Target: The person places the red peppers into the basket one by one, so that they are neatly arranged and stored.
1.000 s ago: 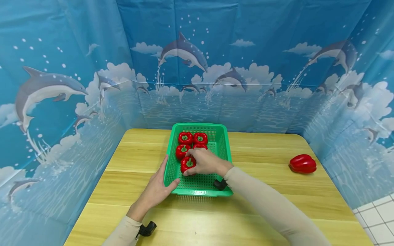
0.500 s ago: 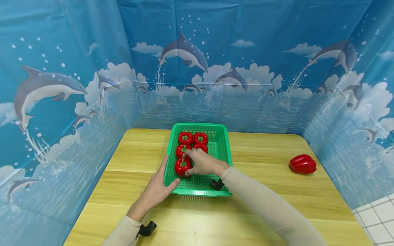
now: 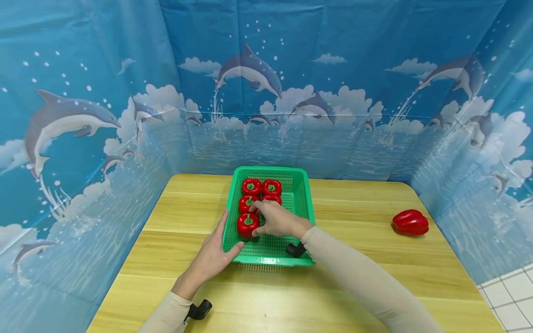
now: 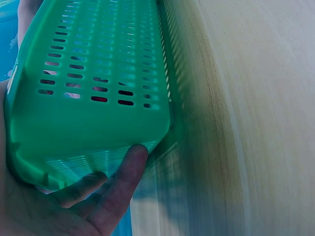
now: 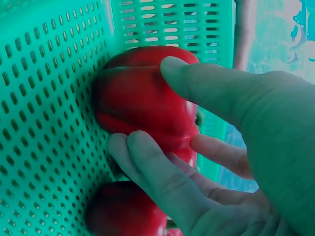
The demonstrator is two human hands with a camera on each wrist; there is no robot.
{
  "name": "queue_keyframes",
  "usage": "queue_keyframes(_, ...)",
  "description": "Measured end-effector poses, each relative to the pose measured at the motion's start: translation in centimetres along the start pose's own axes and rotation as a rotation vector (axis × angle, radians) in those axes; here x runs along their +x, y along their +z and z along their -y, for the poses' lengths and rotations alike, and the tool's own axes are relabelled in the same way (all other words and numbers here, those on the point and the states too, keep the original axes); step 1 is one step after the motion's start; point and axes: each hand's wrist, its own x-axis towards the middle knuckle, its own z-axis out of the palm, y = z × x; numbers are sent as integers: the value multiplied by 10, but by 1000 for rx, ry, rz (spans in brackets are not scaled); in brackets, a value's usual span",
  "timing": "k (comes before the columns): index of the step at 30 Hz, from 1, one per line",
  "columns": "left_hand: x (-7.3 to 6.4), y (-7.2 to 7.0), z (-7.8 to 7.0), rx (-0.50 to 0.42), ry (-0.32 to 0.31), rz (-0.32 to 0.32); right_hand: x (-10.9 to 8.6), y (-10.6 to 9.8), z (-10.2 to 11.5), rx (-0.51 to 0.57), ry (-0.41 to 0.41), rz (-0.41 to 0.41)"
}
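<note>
A green perforated plastic basket (image 3: 308,199) stands on the wooden table, with red bell peppers set in two columns inside it. My left hand (image 3: 211,254) holds its near left corner, thumb over the rim and fingers along the outer side wall. Inside the basket, my right hand (image 3: 278,219) holds the nearest bell pepper (image 3: 246,226) in the left column. In the right wrist view, the thumb lies on this pepper's (image 5: 142,98) side and the fingertips are at its lower edge. Another pepper (image 3: 270,198) is partly covered by the right hand.
A single red bell pepper (image 3: 410,222) lies on its side near the table's right edge. A blue dolphin-print curtain (image 3: 291,138) hangs behind and at both sides of the wooden table (image 3: 354,277). White tiles (image 3: 512,291) show at the lower right.
The nearest bell pepper has moved left, lining up below the others in the left column. My right hand shifted slightly and its fingers spread from the stem side; the left hand stayed put.
</note>
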Motion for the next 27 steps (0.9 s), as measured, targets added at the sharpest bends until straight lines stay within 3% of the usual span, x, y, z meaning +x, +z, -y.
queue_keyframes(27, 1, 0, 2, 7, 4, -14, -30, -23, -14, 59, -27, -59)
